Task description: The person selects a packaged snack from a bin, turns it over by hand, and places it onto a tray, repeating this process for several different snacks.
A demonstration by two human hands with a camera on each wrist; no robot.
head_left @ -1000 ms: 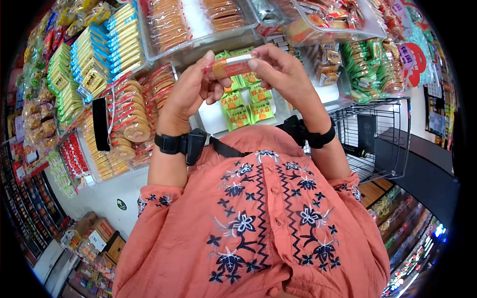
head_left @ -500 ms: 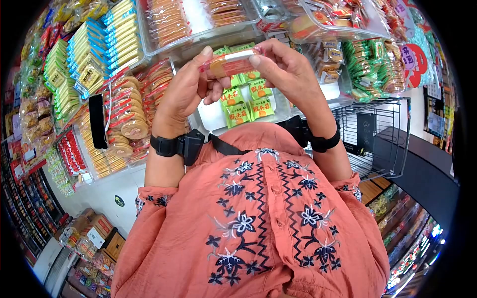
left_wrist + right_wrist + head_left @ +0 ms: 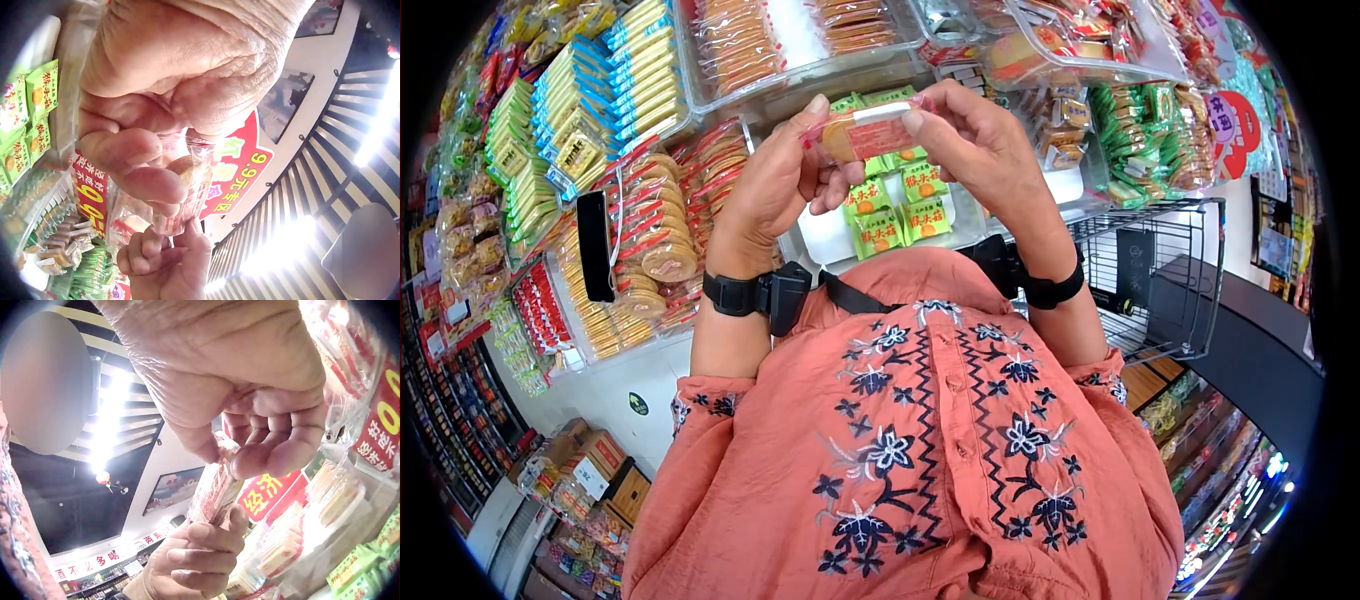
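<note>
A biscuit packet (image 3: 878, 134), in clear film with red print and a white strip, is held up level between both hands in the head view. My left hand (image 3: 770, 180) pinches its left end between thumb and fingers. At the other end, my right hand (image 3: 990, 145) grips it, the thumb lying on the front face. A round tan biscuit shows through the film (image 3: 190, 169) in the left wrist view. The right wrist view shows the packet's printed side (image 3: 212, 490). Below the hands lie several green snack packets (image 3: 903, 222) in a clear tray.
Bins of wrapped biscuits (image 3: 662, 225) crowd the left side, with a black phone-like slab (image 3: 595, 246) in front. A clear bin of biscuits (image 3: 800, 45) stands beyond the hands. To the right is a wire shopping cart (image 3: 1165, 270).
The packet has been tilted, so more of its red printed face shows in the head view. Both hands keep their hold, and the left hand has shifted slightly left.
</note>
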